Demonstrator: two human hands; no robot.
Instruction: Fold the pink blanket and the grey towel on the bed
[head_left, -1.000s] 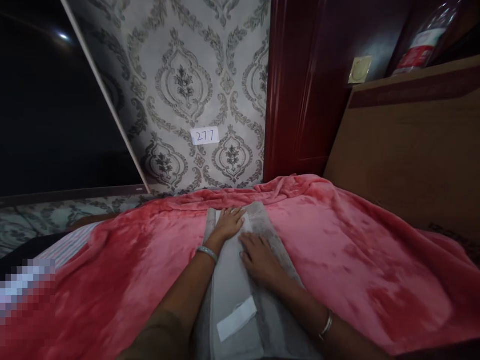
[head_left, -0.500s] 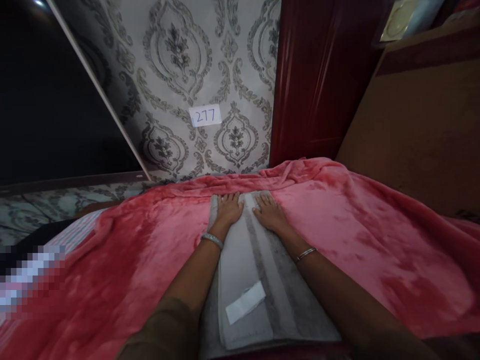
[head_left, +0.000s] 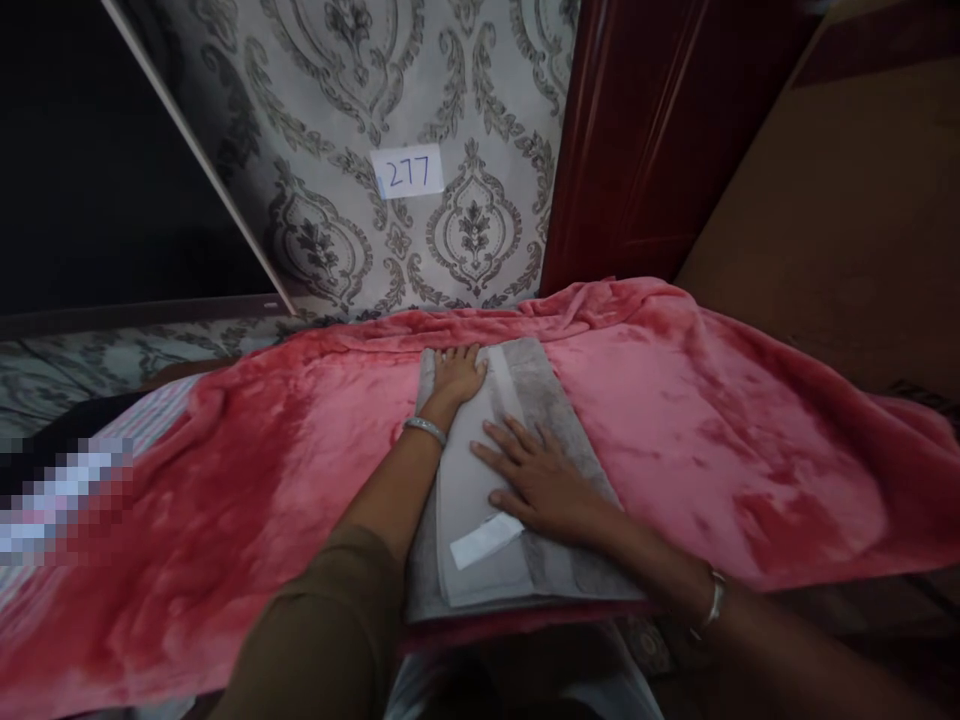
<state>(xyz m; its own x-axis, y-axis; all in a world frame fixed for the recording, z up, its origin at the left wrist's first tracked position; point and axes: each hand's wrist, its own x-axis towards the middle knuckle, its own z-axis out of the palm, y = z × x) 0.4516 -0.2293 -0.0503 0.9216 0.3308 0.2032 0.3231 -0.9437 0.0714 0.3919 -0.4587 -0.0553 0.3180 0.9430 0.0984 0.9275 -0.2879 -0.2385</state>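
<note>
A grey folded towel (head_left: 480, 480) lies lengthwise on a pink-red plush blanket (head_left: 645, 400). Its upper layer is pale grey with a darker band. A white label (head_left: 486, 541) shows near its close end. At the far left end of the towel, my left hand (head_left: 456, 376) rests flat with fingers stretched forward. My right hand (head_left: 536, 475) lies over the towel's middle, palm down, fingers spread and pointing left, the thumb near the label. Neither hand grips anything.
Behind the blanket stands a patterned wall with a paper marked 277 (head_left: 407, 172). A dark screen (head_left: 112, 180) is at left, a dark red panel (head_left: 630, 150) and a brown board (head_left: 847, 220) at right. Striped cloth (head_left: 161, 415) shows at the left edge.
My right hand has moved from the towel's far end back toward me, to its middle, and turned leftward. My left hand stays at the far end. The view has tilted down.
</note>
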